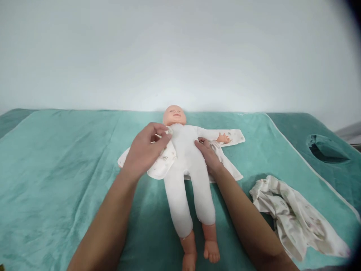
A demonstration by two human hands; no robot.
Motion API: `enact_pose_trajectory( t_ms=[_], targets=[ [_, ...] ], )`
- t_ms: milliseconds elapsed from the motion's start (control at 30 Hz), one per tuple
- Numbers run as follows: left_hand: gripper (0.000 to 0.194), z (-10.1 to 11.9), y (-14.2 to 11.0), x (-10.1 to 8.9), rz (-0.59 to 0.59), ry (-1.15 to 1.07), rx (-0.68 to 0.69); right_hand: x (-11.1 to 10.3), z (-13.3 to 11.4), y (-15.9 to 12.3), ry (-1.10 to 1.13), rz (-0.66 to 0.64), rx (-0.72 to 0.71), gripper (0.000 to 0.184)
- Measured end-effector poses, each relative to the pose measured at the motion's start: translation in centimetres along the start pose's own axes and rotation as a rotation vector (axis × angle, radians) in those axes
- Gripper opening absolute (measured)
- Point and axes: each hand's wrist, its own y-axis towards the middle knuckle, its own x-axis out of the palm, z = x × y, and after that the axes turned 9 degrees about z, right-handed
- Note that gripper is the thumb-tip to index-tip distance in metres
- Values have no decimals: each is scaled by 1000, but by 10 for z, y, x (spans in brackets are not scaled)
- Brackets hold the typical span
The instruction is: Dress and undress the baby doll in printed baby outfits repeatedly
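A baby doll [187,148] with a white cloth body lies on its back, head toward the wall. A white printed baby shirt [165,160] is spread open around it, with the doll's arm on the right lying over a sleeve [238,137]. My left hand [149,148] pinches the shirt's edge near the doll's neck and covers the doll's other arm. Against the doll's side on the right rests my right hand [208,152], fingers loosely extended and thumb touching the white torso. Some of its fingers are hidden.
Printed baby pants [293,214] lie crumpled at the right. A green cloth [56,180] covers the surface beneath everything. A clear, shiny object [327,148] sits at the far right. Behind the surface stands a pale wall [180,52].
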Motion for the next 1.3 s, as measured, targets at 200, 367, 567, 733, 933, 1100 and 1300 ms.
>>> enact_pose_trajectory(
  t_ms=[200, 367, 567, 733, 933, 1100, 1300],
  targets=[
    [29, -23, 8, 16, -9, 675, 232, 3, -5, -7, 92, -160, 70, 48],
    [21, -35, 21, 10, -36, 824, 119, 7, -8, -14, 151, -188, 76, 56],
    [12, -30, 20, 4, 117, 741, 272, 10, -6, -14, 152, -147, -1, 52],
    [14, -19, 17, 0, 144, 357, 124, 19, -8, -23, 177, -88, -38, 51],
    [22, -6, 5, 9, -178, 75, -43, 29, 3, -25, 263, -105, -45, 51],
    [22, 14, 2, -7, -144, 401, 33, 26, 7, -17, 287, -106, 21, 51],
    [36, -2, -16, -29, -377, 1015, 154, 24, 7, -17, 258, -102, 11, 49]
  ],
)
